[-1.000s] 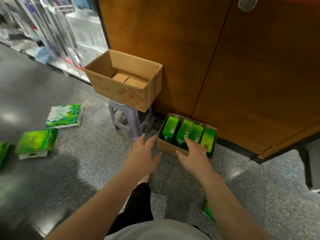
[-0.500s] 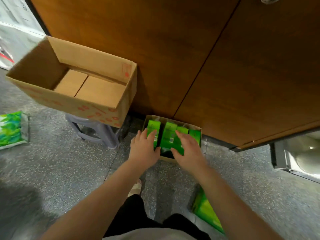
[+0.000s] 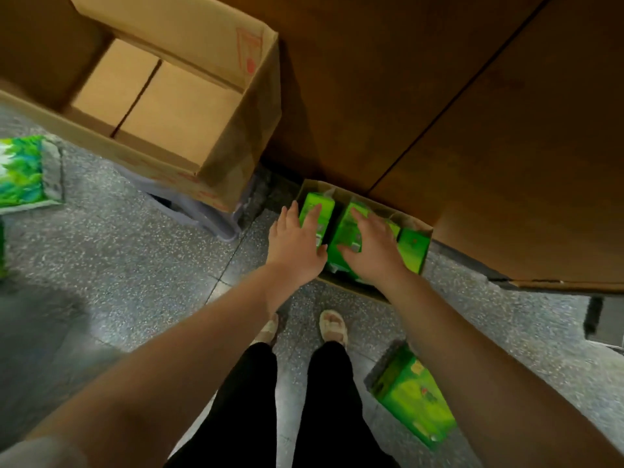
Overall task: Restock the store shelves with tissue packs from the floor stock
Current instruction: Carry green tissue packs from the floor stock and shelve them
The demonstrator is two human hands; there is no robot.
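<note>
Tissue packs [image 3: 347, 231] stand on end in a small open carton [image 3: 426, 231] on the speckled floor [image 3: 135, 265], tight against the wooden cabinet [image 3: 439, 113], their long axes running away from us toward the cabinet. Our left hand [image 3: 297, 244] lies flat with straight fingers on the leftmost green pack [image 3: 319, 206], thumb toward the middle. Our right hand [image 3: 371, 251] spreads over the next packs, fingers loosely bent on top; whether it has clamped one we cannot tell. Printing on the wrappers is too blurred to read. Another green pack [image 3: 413, 396] lies flat by our right foot [image 3: 333, 325], and a leaf-patterned pack [image 3: 27, 173] sits well to the left. An empty cardboard box [image 3: 175, 106] with red markings rests on a grey stool [image 3: 209, 214].
</note>
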